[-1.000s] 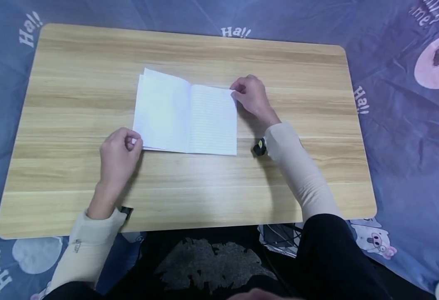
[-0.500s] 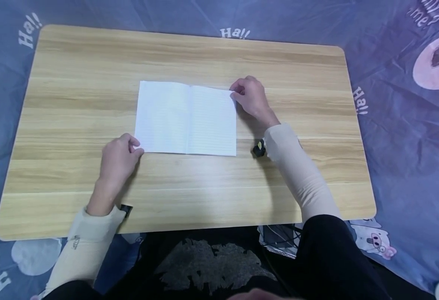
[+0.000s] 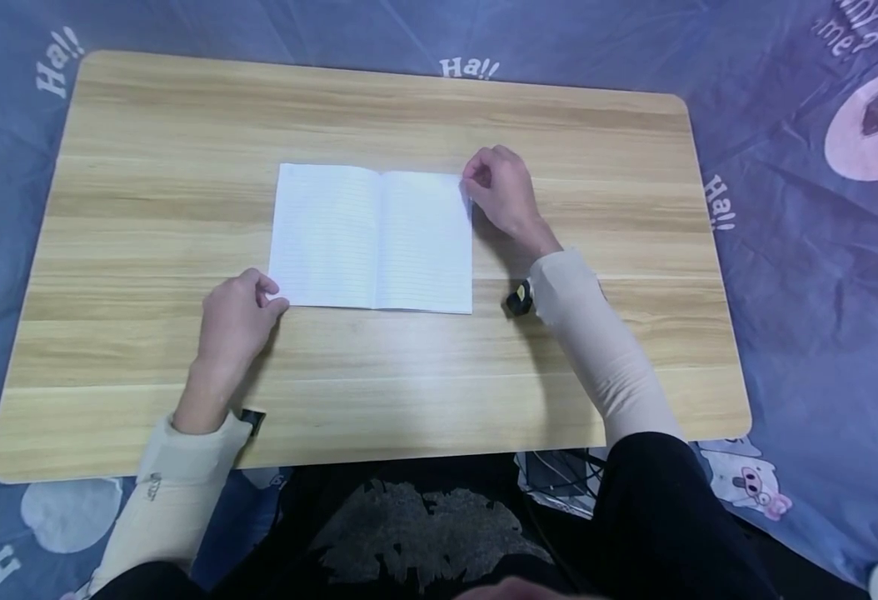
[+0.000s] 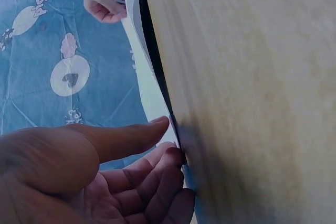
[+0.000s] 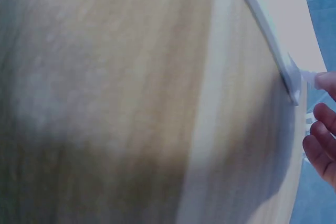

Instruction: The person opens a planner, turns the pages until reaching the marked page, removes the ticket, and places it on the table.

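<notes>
1. Paper first: a thin white lined notebook (image 3: pixel 373 238) is lying open and flat in the middle of the frame, slightly above centre, on a light wooden rectangular table (image 3: pixel 379 392).
2. The left hand (image 3: pixel 235 319) is resting at the notebook's lower left corner, fingers curled, thumb and fingertips touching the page edge; the left wrist view is showing the thumb (image 4: pixel 126 137) lying against the paper's corner.
3. The right hand (image 3: pixel 501 190) is sitting at the notebook's upper right corner, fingers (image 5: pixel 321 145) curled and pinching the page edge.
4. Beige sleeves are covering both forearms.
5. A blue patterned cloth (image 3: pixel 806 250) printed with "Ha!!" lettering and pink cartoon shapes is spreading around the table on every side.
</notes>
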